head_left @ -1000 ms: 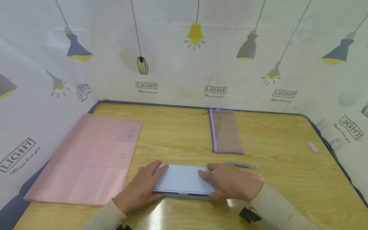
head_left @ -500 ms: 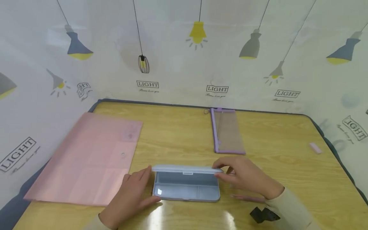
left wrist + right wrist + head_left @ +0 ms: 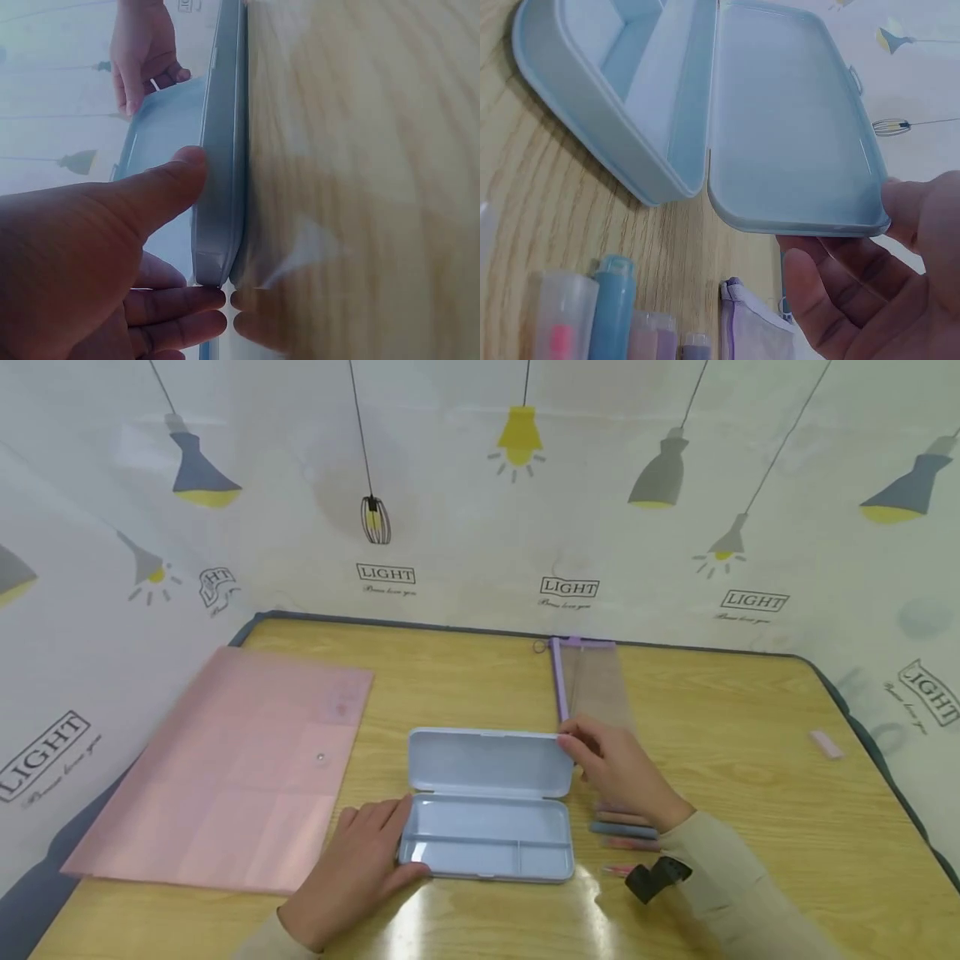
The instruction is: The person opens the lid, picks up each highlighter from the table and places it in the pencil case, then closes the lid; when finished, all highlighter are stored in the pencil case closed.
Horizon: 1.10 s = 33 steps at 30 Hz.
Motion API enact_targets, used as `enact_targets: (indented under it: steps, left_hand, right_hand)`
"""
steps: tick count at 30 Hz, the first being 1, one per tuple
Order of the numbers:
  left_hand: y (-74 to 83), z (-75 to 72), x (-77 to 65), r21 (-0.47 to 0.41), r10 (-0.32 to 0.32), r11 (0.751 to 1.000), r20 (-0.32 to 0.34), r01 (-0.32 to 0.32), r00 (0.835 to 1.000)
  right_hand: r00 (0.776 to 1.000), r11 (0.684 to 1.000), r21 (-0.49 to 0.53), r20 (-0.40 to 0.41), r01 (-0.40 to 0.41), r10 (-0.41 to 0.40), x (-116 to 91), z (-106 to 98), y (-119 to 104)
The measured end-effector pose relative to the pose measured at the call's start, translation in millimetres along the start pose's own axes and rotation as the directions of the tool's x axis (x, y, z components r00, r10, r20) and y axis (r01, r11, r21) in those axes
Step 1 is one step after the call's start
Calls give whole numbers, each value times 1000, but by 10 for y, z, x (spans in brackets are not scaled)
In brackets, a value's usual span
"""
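Note:
A light blue pencil case (image 3: 468, 858) lies on the table with its lid (image 3: 491, 762) swung up at the back. Its base is divided into compartments, and nothing lies in them. My left hand (image 3: 360, 856) holds the base at its left end, thumb on the front rim (image 3: 169, 180) and fingers against the end. With thumb and fingers, my right hand (image 3: 626, 772) pinches the lid's upper right corner. The right wrist view shows the lid's smooth inside (image 3: 791, 120) and the right hand (image 3: 877, 277) at its corner.
Several pens and markers, one a blue marker (image 3: 624, 830), lie right of the case, partly under my right forearm. A purple-edged mesh pouch (image 3: 597, 681) lies behind. At left is a pink folder (image 3: 240, 768); far right, a small pink eraser-like block (image 3: 827, 744).
The case was closed between both hands a second ago. My right hand has raised the lid up and back, showing the compartments. My left hand has stayed at the left end.

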State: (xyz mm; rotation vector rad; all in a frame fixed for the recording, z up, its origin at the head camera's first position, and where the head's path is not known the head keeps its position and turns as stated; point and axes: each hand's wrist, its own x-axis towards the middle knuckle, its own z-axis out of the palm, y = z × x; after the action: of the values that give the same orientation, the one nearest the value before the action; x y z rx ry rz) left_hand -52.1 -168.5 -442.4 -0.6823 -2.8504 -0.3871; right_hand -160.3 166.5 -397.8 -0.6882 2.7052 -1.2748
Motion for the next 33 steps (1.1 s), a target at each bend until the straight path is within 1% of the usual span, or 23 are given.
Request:
enact_targets:
  steps: [3, 6, 8, 9, 10, 11, 12, 13, 15, 16, 17, 18, 20, 22, 23, 25, 27, 30, 33]
  left_hand:
    - [-4, 8, 4, -3, -3, 1000, -8, 3, 1000]
    - [13, -16, 0, -31, -21, 999, 13, 21, 1000]
    - [21, -54, 11, -71, -58, 996, 34, 60, 998]
    - [18, -79, 23, -116, -99, 988, 46, 104, 994]
    - [12, -117, 46, -176, -150, 972, 54, 157, 987]
    - [-2, -150, 80, -237, -208, 947, 54, 215, 977]
    - [-22, -184, 123, -306, -269, 913, 46, 270, 962]
    - [-46, -212, 177, -372, -327, 873, 33, 315, 945]
    - [-106, -249, 304, -501, -421, 785, -2, 364, 907]
    - [-131, -260, 373, -546, -444, 755, -16, 364, 896]
    - [-156, -250, 440, -580, -458, 730, -24, 361, 889]
    - [-176, -238, 499, -611, -465, 706, -20, 357, 885]
    - [-189, -190, 615, -652, -478, 663, 8, 368, 878]
    - [-185, -144, 694, -675, -500, 621, 51, 398, 865]
    - [-183, -119, 722, -684, -515, 599, 68, 416, 854]
    - [-172, -86, 762, -693, -544, 571, 82, 440, 835]
    - [-161, -71, 784, -712, -563, 547, 77, 441, 823]
    - [-157, -67, 795, -744, -574, 518, 65, 423, 816]
    - [-156, -75, 795, -759, -576, 497, 73, 420, 814]
  right_hand:
    - [998, 998, 11, 5, -55, 55, 54, 10, 14]
    - [997, 997, 23, 9, -76, 76, 66, 20, 22]
    - [997, 997, 21, 8, -72, 72, 66, 26, 23]
    - [998, 998, 21, 8, -67, 67, 66, 28, 23]
    - [998, 998, 20, 8, -61, 61, 65, 31, 23]
    - [998, 998, 21, 8, -55, 55, 65, 33, 23]
    - [999, 999, 20, 4, -48, 48, 64, 35, 25]
    - [999, 999, 19, 0, -42, 42, 62, 37, 28]
    - [999, 999, 19, -6, -36, 36, 59, 39, 32]
    - [999, 999, 19, -10, -36, 36, 57, 40, 34]
    - [999, 999, 17, -13, -34, 34, 56, 42, 34]
    - [999, 999, 15, -15, -32, 32, 57, 45, 34]
    - [999, 999, 20, -11, -32, 32, 45, 38, 39]
    - [1000, 999, 30, -4, -26, 26, 41, 36, 42]
    - [1000, 999, 34, 0, -21, 21, 40, 37, 44]
    - [1000, 999, 44, 5, -13, 13, 36, 32, 47]
    - [1000, 999, 47, 6, -7, 7, 32, 28, 50]
    - [1000, 999, 47, 6, -8, 8, 25, 23, 47]
    - [1000, 999, 45, 6, -15, 14, 17, 16, 37]
